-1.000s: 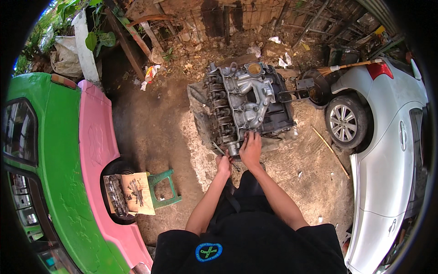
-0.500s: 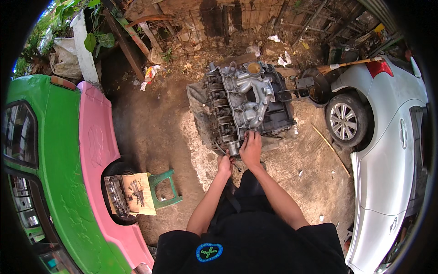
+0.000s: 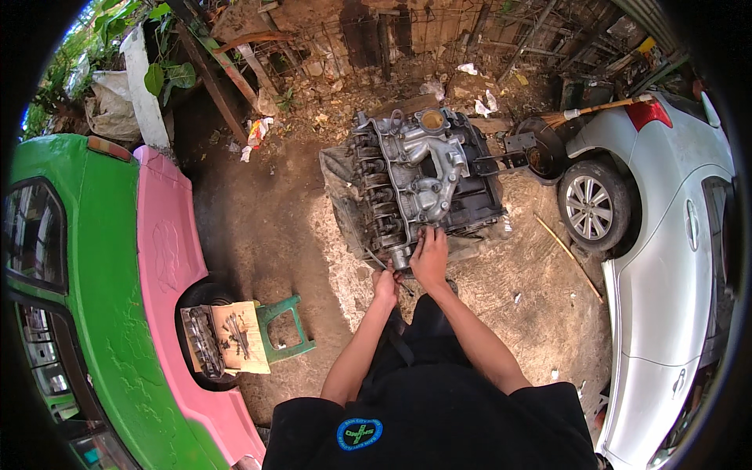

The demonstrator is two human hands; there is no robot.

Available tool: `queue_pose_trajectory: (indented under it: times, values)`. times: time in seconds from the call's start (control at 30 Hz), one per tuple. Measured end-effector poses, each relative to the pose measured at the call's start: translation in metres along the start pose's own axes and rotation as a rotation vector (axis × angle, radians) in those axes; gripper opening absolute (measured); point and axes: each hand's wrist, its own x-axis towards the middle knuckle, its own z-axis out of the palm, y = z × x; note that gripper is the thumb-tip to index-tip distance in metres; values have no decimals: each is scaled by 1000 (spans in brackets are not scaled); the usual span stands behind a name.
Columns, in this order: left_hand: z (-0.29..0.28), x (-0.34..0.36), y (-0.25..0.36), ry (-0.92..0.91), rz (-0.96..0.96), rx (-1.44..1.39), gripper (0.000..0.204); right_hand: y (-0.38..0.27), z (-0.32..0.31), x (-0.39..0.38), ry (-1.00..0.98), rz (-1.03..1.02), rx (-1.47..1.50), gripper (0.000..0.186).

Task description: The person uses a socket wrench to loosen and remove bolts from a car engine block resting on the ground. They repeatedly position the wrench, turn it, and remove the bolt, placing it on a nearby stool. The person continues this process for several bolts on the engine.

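Head cam: 1 engine (image 3: 450, 174), upper ctr; L hand (image 3: 385, 283) w/ fingers curled, R hand (image 3: 429, 258) w/ fingers bent, both at its lower end, hold can't tell. 1 green-pink car (image 3: 102, 243), L edge; 1 silver car (image 3: 658, 305), R edge.

Open ground (image 3: 258, 211) left of engine (image 3: 429, 202); pan (image 3: 558, 149) crowds its right; left hand (image 3: 385, 283), right hand (image 3: 430, 256) block near end.

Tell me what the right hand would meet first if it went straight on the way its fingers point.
Most likely the silver manifold on the engine, just ahead of the right hand; depth is unclear, so it might meet the engine's near end first.
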Motion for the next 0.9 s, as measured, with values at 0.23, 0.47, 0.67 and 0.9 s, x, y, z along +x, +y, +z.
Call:
queue_pose_trajectory:
  times: [0.23,0.47,0.67,0.9]
  values:
    - [-8,2,8,37,-212,18,6,2,1,-1,-18,-2,-19,21]
    - [-10,7,-2,-15,2,16,8,5,3,-1,3,-31,-53,24]
    - [-8,6,-1,44,33,49,6,3,2,-1,-11,-14,-33,23]
    - [-5,2,1,101,-29,42,4,3,1,-1,-21,-6,-31,23]
